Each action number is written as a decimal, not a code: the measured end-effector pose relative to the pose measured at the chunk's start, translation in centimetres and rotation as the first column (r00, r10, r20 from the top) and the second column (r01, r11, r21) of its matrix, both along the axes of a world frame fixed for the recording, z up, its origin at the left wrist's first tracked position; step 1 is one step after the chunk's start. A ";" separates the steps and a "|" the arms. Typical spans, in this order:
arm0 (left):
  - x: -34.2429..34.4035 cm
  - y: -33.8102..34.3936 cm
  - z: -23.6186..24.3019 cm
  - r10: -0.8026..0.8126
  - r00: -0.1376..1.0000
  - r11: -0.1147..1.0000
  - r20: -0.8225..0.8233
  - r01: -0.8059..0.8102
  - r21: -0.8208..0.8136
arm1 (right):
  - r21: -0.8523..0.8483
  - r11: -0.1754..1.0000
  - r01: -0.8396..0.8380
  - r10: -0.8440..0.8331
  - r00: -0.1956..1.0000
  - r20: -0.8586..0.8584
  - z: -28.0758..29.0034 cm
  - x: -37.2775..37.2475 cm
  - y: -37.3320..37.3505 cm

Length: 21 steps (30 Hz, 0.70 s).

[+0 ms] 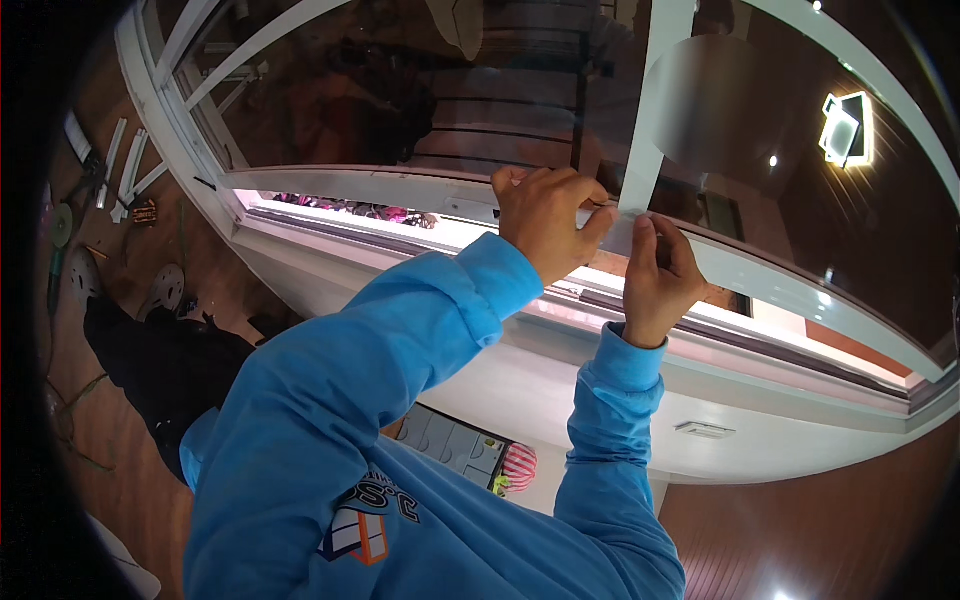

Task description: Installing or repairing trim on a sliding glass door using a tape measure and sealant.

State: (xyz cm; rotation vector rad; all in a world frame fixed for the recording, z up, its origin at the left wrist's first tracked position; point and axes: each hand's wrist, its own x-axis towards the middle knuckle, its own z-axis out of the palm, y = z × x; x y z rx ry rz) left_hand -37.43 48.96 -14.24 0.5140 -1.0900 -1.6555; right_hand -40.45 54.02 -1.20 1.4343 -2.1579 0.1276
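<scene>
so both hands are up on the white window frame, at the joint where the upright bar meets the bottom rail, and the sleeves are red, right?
Not quite: the sleeves are blue, not red. The rest holds. In the head view the left hand and right hand are both on the white window frame, at the joint where the upright bar meets the bottom rail.

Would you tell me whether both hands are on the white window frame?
Yes, the left hand and the right hand both grip the white window frame.
</scene>
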 end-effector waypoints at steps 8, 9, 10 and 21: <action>0.7 -0.6 1.2 -0.090 0.989 0.995 0.119 0.084 0.058 | -0.244 0.969 -0.050 0.062 0.997 0.043 -0.3 0.6 1.8; 0.6 -0.5 1.3 -0.117 0.983 0.992 0.143 0.108 0.071 | -0.274 0.960 -0.061 0.079 0.995 0.055 -0.6 0.3 2.4; 0.8 -0.4 1.4 -0.115 0.983 0.992 0.143 0.105 0.077 | -0.314 0.948 -0.056 0.088 0.992 0.090 -0.9 0.4 2.9; 3.0 -7.7 1.8 0.358 0.927 0.934 0.108 -0.354 -0.056 | -0.640 0.760 0.109 0.155 0.927 0.343 -3.7 1.0 5.3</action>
